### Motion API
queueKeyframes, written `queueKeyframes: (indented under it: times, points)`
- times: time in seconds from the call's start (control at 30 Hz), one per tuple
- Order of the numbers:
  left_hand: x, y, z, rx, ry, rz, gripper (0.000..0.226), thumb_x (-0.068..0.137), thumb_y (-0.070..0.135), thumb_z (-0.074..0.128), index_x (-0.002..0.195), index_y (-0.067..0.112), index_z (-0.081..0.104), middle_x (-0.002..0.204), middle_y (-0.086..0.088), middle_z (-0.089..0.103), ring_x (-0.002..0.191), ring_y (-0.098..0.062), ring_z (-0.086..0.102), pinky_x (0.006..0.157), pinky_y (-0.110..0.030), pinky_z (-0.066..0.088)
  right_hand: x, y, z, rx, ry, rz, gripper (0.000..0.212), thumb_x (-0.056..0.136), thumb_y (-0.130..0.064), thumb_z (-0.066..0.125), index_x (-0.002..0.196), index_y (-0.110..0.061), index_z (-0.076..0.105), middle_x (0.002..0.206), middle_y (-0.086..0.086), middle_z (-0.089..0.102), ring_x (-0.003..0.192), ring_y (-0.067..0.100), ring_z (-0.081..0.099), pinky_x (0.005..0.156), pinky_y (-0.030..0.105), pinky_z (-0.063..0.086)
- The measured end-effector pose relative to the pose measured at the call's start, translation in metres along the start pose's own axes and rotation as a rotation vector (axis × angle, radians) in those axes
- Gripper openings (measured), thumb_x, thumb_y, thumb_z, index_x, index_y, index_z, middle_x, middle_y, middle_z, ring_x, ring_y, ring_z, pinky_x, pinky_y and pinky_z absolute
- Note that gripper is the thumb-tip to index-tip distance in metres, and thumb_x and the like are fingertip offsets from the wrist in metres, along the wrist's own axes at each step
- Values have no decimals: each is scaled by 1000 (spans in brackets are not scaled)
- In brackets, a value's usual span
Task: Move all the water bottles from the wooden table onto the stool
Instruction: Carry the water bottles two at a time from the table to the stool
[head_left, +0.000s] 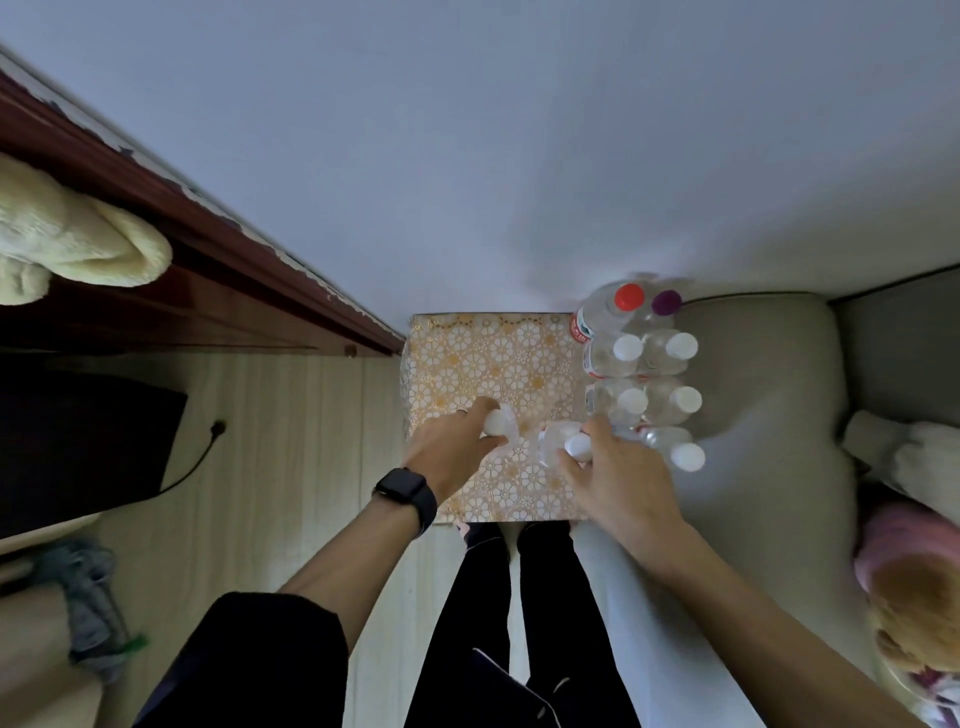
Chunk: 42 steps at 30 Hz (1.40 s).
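A square surface with a gold flower pattern stands in front of me. My left hand, with a dark watch on the wrist, grips a clear white-capped bottle standing on it. My right hand holds a second white-capped bottle beside it. Along the right edge stands a cluster of several clear bottles, most white-capped, one with a red cap and one with a purple cap.
A dark wooden frame runs along the left with a pale towel on it. A grey cushioned seat lies right of the bottles. A black object and a cable lie on the light wood floor at left. My legs stand below.
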<state>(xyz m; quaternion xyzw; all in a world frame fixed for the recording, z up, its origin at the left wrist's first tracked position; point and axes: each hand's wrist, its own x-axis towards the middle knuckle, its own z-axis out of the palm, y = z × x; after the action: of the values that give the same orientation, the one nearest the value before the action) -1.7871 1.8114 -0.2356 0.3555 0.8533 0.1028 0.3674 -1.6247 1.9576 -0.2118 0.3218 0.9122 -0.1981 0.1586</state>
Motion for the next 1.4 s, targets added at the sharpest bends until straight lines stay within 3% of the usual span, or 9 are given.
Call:
queueKeyframes:
  times: [0.2,0.3,0.4,0.53,0.63,0.83,1.03,1.27,1.4]
  points:
    - [56,19,-31,132,83,94,38,101,38,54,131,18,43,86,-6,71,67,-25,64,59,-39,56,60,-8,-32,-33,95,-82,43,99,-47,48,124,-12,47,83,5,72,74,29,70,55,34,49]
    - [84,24,-44,122,127,80,39,101,37,54,133,18,43,86,-6,71,64,-23,62,50,-33,48,93,-10,-43,-77,139,-88,46,100,-44,48,128,-7,47,74,6,68,66,29,67,48,30,37]
    - [103,27,-48,100,152,89,36,100,35,55,130,17,44,92,-8,71,64,-23,58,45,-29,37,120,-8,-48,-86,117,-73,42,100,-42,51,123,-7,48,59,-2,50,52,24,51,40,26,23]
    - [118,30,-49,55,170,90,31,99,31,57,124,18,46,99,-10,71,70,-26,58,52,-31,38,139,-4,-47,-90,59,-85,44,100,-42,52,124,-6,48,59,-5,42,50,18,45,39,26,22]
    - [125,28,-48,55,187,102,33,96,33,61,123,20,47,104,-8,69,72,-23,54,57,-30,40,148,-5,-49,-86,42,-100,45,101,-42,52,127,-6,50,68,0,53,59,23,53,45,27,29]
    - [122,15,-27,-144,171,-81,75,79,46,78,140,24,41,123,-8,65,100,-29,66,79,-40,57,158,-13,-57,-211,-12,-92,49,95,-50,56,128,-14,52,96,8,65,83,30,64,57,32,41]
    - [130,12,-7,-365,231,-169,69,81,48,75,139,34,40,120,-2,70,99,-25,69,74,-35,56,167,-7,-54,-277,-54,-86,35,97,-19,59,131,-13,53,103,9,68,91,31,66,60,33,41]
    - [146,13,-10,-436,241,-170,73,83,43,77,143,27,38,119,-6,71,92,-23,70,73,-39,61,176,-6,-60,-334,-14,-96,25,95,-20,65,116,-7,64,95,8,70,84,25,69,59,29,46]
    - [147,9,-12,-440,203,-183,74,83,40,79,142,20,39,117,-10,71,96,-27,69,81,-45,60,179,-11,-57,-301,3,-93,40,95,-27,65,126,-3,58,96,11,71,86,28,70,57,28,42]
